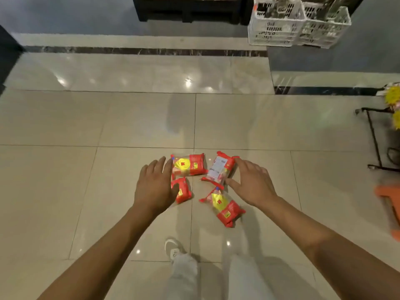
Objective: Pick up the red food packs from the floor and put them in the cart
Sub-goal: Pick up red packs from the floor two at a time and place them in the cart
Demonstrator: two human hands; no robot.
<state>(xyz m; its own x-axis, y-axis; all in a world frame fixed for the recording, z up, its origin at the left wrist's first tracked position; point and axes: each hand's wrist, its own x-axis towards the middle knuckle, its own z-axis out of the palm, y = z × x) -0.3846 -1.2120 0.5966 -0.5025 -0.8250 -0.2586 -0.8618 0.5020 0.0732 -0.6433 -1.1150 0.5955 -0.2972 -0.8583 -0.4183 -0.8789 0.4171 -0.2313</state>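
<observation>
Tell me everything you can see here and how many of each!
red food packs: four, red with yellow, on the floor between the hands
floor: one, beige tiles, glossy
crates: two, white, top right
dark furniture: one, black, top middle
metal frame: one, black, right edge
orange object: one, orange, right edge, cut off
shoe: one, pale, bottom middle
trouser legs: two, light grey, bottom
left hand: one, open, over the left packs
right hand: one, open, by the right packs
</observation>
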